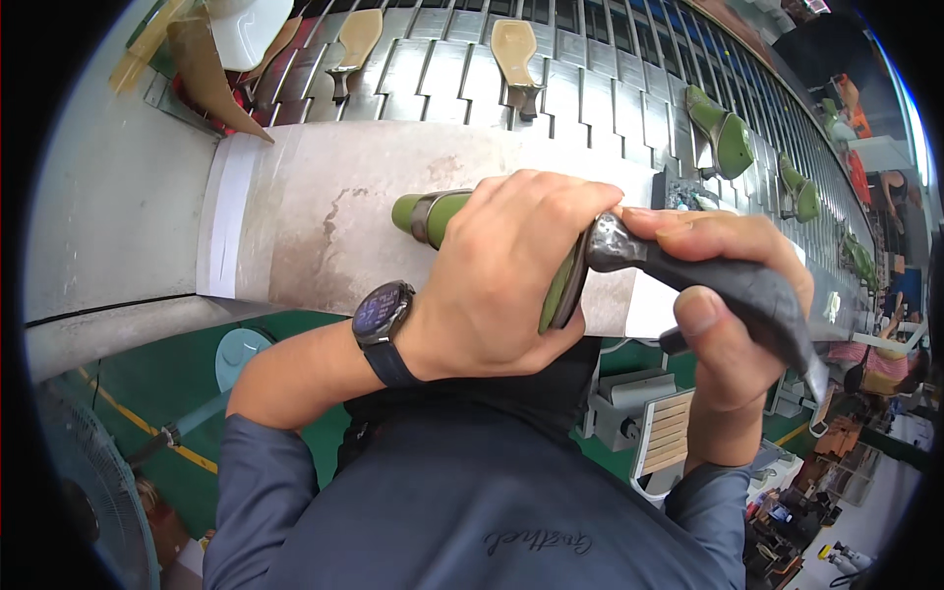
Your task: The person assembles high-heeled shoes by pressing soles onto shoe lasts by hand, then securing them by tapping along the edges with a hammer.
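Observation:
My left hand [511, 265], a watch on its wrist, is wrapped round a green shoe last [403, 213] that lies sideways above the pale bench top. A brown strap [425, 218] crosses the last near one end, and a dark sole edge [574, 285] shows beside my fingers. Closed round a dark, curved hammer [723, 280], my right hand [742, 339] has its thumb below and fingers above. The hammer's rounded, worn metal face [615, 244] is right at the sole edge; whether it touches I cannot tell. Its thin tip points down and right.
Beyond the bench [305, 211] runs a metal slat conveyor [433, 74]. It carries tan insoles [514, 54] and green lasts [723, 133]. A fan [93, 492] stands at lower left, a slatted seat [666, 433] below my right hand. Other people are at far right.

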Action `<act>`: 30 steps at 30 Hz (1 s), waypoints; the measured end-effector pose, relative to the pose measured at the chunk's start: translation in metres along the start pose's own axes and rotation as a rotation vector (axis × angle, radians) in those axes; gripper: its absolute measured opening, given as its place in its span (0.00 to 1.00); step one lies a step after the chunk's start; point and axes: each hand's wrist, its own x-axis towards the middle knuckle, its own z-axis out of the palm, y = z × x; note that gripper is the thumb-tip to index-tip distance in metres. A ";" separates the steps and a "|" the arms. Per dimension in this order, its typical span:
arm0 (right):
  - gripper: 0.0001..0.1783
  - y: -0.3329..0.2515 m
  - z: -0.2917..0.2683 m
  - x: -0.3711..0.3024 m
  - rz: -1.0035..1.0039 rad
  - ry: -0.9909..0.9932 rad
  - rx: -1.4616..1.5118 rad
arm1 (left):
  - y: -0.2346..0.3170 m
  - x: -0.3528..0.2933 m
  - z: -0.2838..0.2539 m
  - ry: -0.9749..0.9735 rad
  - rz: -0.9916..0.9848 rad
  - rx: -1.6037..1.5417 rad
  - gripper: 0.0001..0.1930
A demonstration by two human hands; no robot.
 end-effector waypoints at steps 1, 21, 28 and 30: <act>0.24 -0.004 0.000 0.002 0.034 -0.018 0.017 | -0.001 -0.006 -0.001 -0.010 0.021 0.005 0.37; 0.18 0.134 0.109 -0.115 0.485 0.187 0.567 | -0.040 -0.172 0.021 0.113 -0.073 0.526 0.35; 0.15 0.131 0.093 -0.081 0.196 0.006 0.520 | -0.038 -0.174 0.021 0.110 -0.109 0.495 0.33; 0.15 0.130 0.085 -0.070 0.203 -0.058 0.507 | -0.039 -0.173 0.020 0.103 -0.101 0.491 0.30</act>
